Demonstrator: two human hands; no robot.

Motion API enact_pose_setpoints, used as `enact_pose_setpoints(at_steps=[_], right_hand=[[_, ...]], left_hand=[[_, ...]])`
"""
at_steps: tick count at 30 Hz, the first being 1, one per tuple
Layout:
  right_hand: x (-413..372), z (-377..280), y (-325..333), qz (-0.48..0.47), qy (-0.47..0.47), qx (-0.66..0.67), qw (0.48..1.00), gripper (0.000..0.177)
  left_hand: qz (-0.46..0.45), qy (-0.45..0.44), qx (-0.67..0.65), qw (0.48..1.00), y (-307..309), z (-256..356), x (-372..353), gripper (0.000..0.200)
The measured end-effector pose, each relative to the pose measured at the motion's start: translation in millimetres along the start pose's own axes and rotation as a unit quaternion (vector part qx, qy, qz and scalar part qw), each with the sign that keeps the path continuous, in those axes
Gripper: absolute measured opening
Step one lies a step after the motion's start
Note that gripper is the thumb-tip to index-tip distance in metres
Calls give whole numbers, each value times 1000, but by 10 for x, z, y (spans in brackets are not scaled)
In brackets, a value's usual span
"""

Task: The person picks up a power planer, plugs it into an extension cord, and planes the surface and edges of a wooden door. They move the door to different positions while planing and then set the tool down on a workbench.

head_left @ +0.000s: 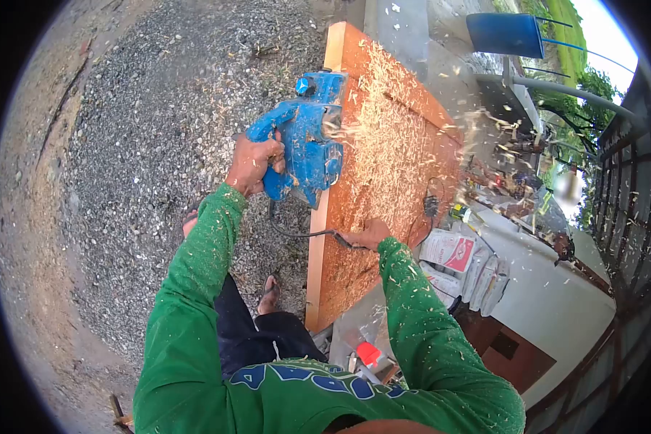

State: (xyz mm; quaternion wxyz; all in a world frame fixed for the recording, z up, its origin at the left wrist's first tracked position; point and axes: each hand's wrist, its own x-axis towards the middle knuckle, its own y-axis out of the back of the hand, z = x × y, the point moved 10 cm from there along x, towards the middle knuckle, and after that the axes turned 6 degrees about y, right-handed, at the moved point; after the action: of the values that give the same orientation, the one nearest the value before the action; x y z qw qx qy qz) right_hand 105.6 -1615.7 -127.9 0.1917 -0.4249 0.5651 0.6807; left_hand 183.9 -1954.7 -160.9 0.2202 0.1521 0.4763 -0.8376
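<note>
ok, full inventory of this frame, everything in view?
planer: 1, blue, on the panel's left edge
panel: 1, orange-brown wood, centre
shavings: many, pale, across the panel and in the air
cord: 1, black, from under the planer to the right hand
gravel: grey, ground at left
sacks: several, white, right of the panel
barrel: 1, blue, top right
fence: 1, dark, right edge
foot: 1, sandalled, on the gravel
sleeves: 2, green
left hand: grips the planer
right hand: on the panel at the cord; grip unclear
</note>
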Motion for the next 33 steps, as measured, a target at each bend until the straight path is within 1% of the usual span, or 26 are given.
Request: enact_pose_setpoints(at_steps=[1,2,4,5,6,8,9,10,12,13,15,18,21,24,27,30,33], right_hand=[[-29,-28,15,7,13,18,1000,76],[29,60,-47,12,20,-4,1000,76],[-5,-35,33,27,20,-31,999,75],[-27,-63,57,34,20,-44,998,75],[8,-86,68,60,33,-70,995,75],[31,64,0,50,-5,-44,998,74],[-12,2,34,44,-24,-31,998,74],[-30,-48,59,47,-19,-20,999,74],[-56,-103,83,54,-11,0,999,72],[-46,-75,68,47,-17,-19,999,72],[-11,-35,54,35,-28,-58,997,72],[-14,-72,51,10,-15,-61,998,72],[18,36,13,42,-8,-67,997,70],[-20,1,41,46,-7,-46,998,68],[-91,-99,81,-19,-59,-2,998,71],[-51,11,5,32,-25,70,997,76],[-34,53,10,43,-26,-6,999,79]], left_hand=[[-15,-4,-23,1000,17,-14,102,11],[57,-20,34,998,144,-36,176,11],[57,-56,91,993,13,264,182,11],[56,-54,89,993,-4,328,212,11],[55,-53,86,993,-20,393,243,10],[53,-35,62,996,-51,481,307,10],[51,-19,39,998,-55,493,345,10],[42,-67,104,991,-105,638,369,9],[59,-31,74,995,-93,671,423,9],[67,-12,59,996,-89,661,459,8],[59,-5,45,997,-73,662,576,8],[49,2,5,999,-58,669,729,8],[53,8,-7,999,-31,699,819,8],[45,10,-11,999,-53,730,910,8],[37,12,-13,999,-77,779,986,9],[29,13,-18,999,-126,855,1069,9],[22,12,-18,1000,-149,929,1150,8]])
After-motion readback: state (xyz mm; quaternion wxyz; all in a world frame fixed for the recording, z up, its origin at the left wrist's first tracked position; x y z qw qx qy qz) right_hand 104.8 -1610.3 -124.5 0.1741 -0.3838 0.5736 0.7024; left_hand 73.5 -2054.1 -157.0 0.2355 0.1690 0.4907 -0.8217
